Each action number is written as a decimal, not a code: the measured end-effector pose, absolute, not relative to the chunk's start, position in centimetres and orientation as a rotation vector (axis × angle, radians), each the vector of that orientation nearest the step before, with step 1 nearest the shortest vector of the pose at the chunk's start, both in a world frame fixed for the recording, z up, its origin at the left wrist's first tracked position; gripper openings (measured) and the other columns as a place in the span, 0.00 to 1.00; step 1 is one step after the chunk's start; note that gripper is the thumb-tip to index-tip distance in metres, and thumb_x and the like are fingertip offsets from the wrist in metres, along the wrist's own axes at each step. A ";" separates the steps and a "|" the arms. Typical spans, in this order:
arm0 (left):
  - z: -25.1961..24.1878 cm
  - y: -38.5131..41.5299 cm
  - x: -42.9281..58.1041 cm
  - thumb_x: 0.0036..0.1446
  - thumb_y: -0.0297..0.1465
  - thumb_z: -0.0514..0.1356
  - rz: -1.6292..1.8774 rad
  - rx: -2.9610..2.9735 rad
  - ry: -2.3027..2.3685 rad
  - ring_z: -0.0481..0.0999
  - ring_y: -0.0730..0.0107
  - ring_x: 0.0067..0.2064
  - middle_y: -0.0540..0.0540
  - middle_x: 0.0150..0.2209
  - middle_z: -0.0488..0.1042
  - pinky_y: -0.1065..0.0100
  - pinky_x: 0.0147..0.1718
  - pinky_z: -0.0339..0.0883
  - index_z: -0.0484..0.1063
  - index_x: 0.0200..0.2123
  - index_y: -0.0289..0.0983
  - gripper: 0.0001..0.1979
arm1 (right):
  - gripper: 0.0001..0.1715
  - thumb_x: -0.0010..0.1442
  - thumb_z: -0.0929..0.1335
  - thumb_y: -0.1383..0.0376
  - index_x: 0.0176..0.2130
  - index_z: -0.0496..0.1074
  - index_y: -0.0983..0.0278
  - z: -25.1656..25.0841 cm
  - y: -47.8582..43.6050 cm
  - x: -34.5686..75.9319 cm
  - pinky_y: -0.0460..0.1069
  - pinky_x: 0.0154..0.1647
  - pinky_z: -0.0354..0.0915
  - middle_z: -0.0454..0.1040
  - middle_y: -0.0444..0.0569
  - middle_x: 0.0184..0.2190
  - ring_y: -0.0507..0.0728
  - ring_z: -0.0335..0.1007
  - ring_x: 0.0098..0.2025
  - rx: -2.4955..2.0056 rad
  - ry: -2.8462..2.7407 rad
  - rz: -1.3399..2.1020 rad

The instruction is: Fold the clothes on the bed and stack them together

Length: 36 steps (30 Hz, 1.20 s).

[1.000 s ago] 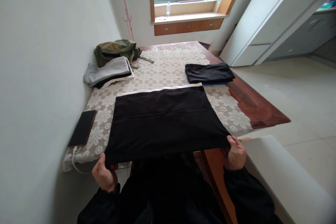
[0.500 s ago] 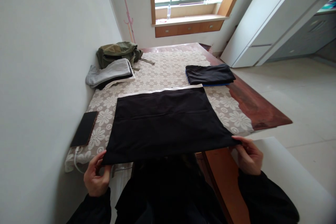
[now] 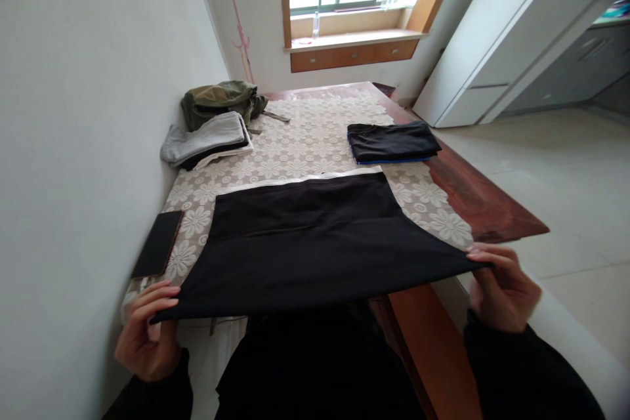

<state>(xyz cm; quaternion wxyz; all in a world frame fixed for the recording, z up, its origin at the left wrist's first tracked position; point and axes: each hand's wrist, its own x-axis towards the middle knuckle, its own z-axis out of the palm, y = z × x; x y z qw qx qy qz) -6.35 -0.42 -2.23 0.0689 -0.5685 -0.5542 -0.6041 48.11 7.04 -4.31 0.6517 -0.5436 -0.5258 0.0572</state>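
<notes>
Clearly, you are dealing with something light and soft: the black cloth [image 3: 300, 246] looks thin, limp and unlikely to break. It should also stretch, judging by how its 2 sides flare outward toward your hands while the far edge stays narrower. Expect little slipperiness, since the surface looks matt rather than slick, though a hard pull could drag the whole piece across the lace tablecloth [image 3: 315, 128].

The best places to take hold are the 2 near corners, and that is where you have it. Your left hand [image 3: 150, 335] has its grip pinched on the near left corner, fingers above; your right hand [image 3: 506, 289] has its grip pinched on the near right corner, drawn out into a point. An even pull from both would suit such a giving fabric.

As for where it is, the far part lies on the lace tablecloth over the desk [image 3: 497, 213], and the near edge spans between your hands, past the desk's front edge.

In looks, it is plain black, 4-sided, widest nearest you, with a white strip [image 3: 295, 181] along the far edge. A few shallow creases cross the middle; the near edge sags slightly.
</notes>
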 end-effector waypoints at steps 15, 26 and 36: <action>2.1 23.4 -7.6 0.62 0.33 0.56 -0.799 -1.697 -2.710 0.81 0.47 0.46 0.36 0.40 0.81 0.54 0.48 0.73 0.74 0.44 0.37 0.11 | 0.12 0.65 0.66 0.60 0.45 0.76 0.62 0.3 30.7 42.0 0.55 0.49 0.68 0.81 0.57 0.41 0.64 0.77 0.46 -1.839 -1.500 0.339; -0.3 23.4 -6.6 0.70 0.38 0.49 -0.404 -1.668 -2.701 0.80 0.41 0.51 0.29 0.48 0.81 0.53 0.48 0.71 0.71 0.58 0.35 0.21 | 0.22 0.71 0.61 0.56 0.57 0.73 0.61 -1.8 30.9 41.3 0.57 0.47 0.65 0.80 0.61 0.45 0.68 0.76 0.48 -2.253 -1.765 0.126; 2.3 20.1 -2.5 0.70 0.42 0.52 -0.302 -1.870 -2.369 0.67 0.40 0.66 0.30 0.64 0.71 0.44 0.61 0.64 0.68 0.64 0.34 0.26 | 0.25 0.69 0.64 0.60 0.61 0.69 0.66 0.4 27.6 37.7 0.59 0.55 0.66 0.73 0.63 0.60 0.69 0.70 0.57 -1.797 -2.027 -0.187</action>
